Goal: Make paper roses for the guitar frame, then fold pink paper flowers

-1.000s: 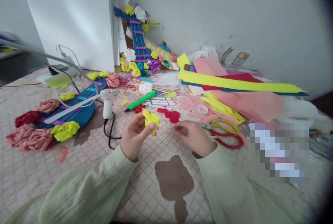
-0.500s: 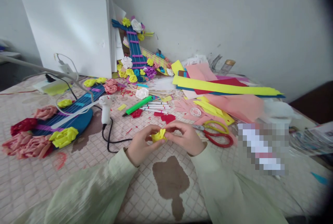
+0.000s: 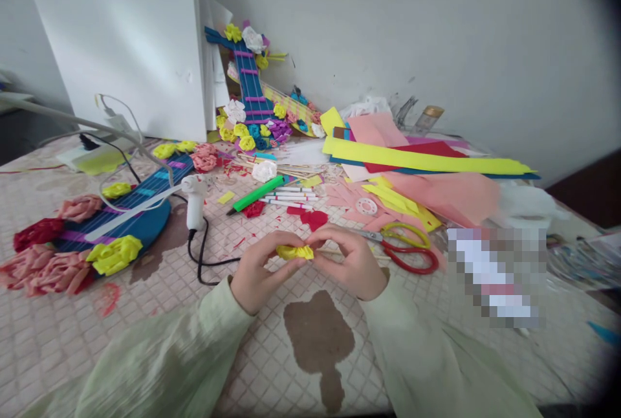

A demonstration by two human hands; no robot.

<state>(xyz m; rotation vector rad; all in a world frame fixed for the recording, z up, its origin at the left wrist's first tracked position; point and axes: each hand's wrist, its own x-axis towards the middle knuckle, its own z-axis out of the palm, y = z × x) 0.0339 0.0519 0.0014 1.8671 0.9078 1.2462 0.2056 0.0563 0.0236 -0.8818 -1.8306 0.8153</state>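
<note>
Between my two hands, above the table, is a small yellow crepe paper flower (image 3: 294, 252), its ruffled edge showing. My left hand (image 3: 264, 270) pinches it from the left with thumb and forefinger. From the other side, my right hand (image 3: 350, 261) holds its right end between thumb and fingertips. Just behind my right hand lie scissors (image 3: 410, 250) with one yellow and one red handle. A white glue gun (image 3: 195, 204) with a black cord stands to the left of my hands. Beyond them lies a green marker (image 3: 256, 195).
A blue paper guitar (image 3: 154, 217) trimmed with paper flowers lies at the left; another decorated guitar (image 3: 253, 81) leans at the back. Yellow strips (image 3: 427, 158), pink paper (image 3: 451, 197) and a tape roll (image 3: 366, 206) lie at the right. A white board (image 3: 111, 36) stands behind.
The yellow paper flower has turned in my fingers and looks flatter, with its ruffled edge now facing me. Both hands stay in nearly the same place. The view has shifted slightly.
</note>
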